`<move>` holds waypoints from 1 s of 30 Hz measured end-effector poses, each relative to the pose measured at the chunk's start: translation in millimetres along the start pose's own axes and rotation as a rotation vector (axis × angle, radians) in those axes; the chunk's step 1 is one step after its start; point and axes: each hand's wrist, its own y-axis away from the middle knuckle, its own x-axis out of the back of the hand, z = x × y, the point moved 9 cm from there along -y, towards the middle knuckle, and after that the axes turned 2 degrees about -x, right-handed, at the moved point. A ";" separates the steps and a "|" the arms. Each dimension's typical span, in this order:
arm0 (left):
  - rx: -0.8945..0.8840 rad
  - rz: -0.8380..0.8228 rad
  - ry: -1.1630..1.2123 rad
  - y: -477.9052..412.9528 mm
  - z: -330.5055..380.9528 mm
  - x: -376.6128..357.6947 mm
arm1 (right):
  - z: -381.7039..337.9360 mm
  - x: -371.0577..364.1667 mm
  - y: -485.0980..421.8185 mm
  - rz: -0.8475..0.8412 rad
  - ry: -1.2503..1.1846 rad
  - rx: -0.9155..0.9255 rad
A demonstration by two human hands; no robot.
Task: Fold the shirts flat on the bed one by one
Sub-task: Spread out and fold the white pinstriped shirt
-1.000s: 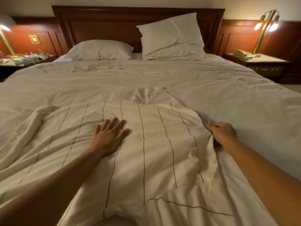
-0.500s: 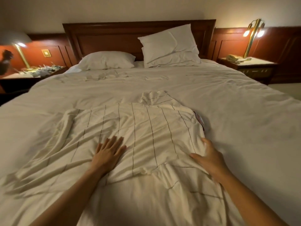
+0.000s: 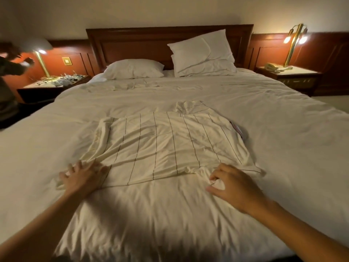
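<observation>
White-sheeted bed (image 3: 264, 129) fills the view, headboard at the far end. Striped cream shirt (image 3: 160, 144) lies spread mid-bed, wrinkled, collar away. Left hand (image 3: 85, 176) — fingers splayed over the bunched near-left hem; cannot tell if it grips. Right hand (image 3: 234, 184) — fingers curled, pinching gathered hem fabric, near-right.

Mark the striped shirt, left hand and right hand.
striped shirt (image 3: 166, 144), head view, middle of its body
left hand (image 3: 85, 176), head view, back of the hand
right hand (image 3: 232, 184), head view, back of the hand
</observation>
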 end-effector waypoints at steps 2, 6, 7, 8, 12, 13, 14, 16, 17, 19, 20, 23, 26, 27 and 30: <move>0.103 -0.009 0.013 1.0 -24.0 4.9 | -3.0 -19.5 2.0 -0.080 0.162 0.000; 0.026 -0.105 0.030 -1.4 -31.3 7.0 | 9.0 -13.6 -9.8 -0.120 0.419 -0.063; -0.030 -0.116 0.018 -1.0 -28.5 9.4 | 9.7 -11.4 -12.9 -0.131 0.421 -0.065; -0.065 -0.090 0.002 -1.1 -28.2 15.6 | 9.2 -9.7 -16.5 -0.150 0.351 -0.073; -0.110 -0.038 -0.110 -7.7 -35.9 44.2 | 10.1 0.7 -27.4 -0.338 -0.382 -0.252; -0.098 -0.073 -0.150 -9.9 -38.7 47.8 | 9.2 1.6 -26.2 -0.420 -0.505 -0.306; -0.073 -0.112 -0.194 -11.0 -42.0 50.3 | 7.7 0.5 -22.6 -0.500 -0.577 -0.342; -0.004 -0.175 -0.282 -9.5 -48.6 48.7 | 5.7 -2.2 -14.8 -0.555 -0.598 -0.357; 0.019 -0.195 -0.293 -7.0 -49.2 44.5 | 4.7 -2.4 -11.5 -0.515 -0.554 -0.338; -0.006 -0.180 -0.221 -2.1 -40.0 34.4 | -0.6 -7.0 1.0 -0.422 -0.341 -0.239; -0.051 -0.147 -0.171 -0.1 -31.1 29.6 | -3.7 -13.1 10.7 -0.396 -0.185 -0.186; -0.200 -0.063 -0.060 7.5 4.1 12.5 | -18.7 -25.9 35.1 -0.196 0.192 0.012; -0.293 -0.029 0.075 18.7 36.1 -7.4 | -40.1 -18.4 44.8 0.052 0.154 0.226; -0.307 -0.027 0.121 21.6 42.3 -12.4 | -43.8 -16.1 45.8 0.065 0.080 0.244; -0.294 -0.075 0.188 23.0 45.3 -23.8 | -33.9 -17.3 43.6 -0.076 -0.129 0.179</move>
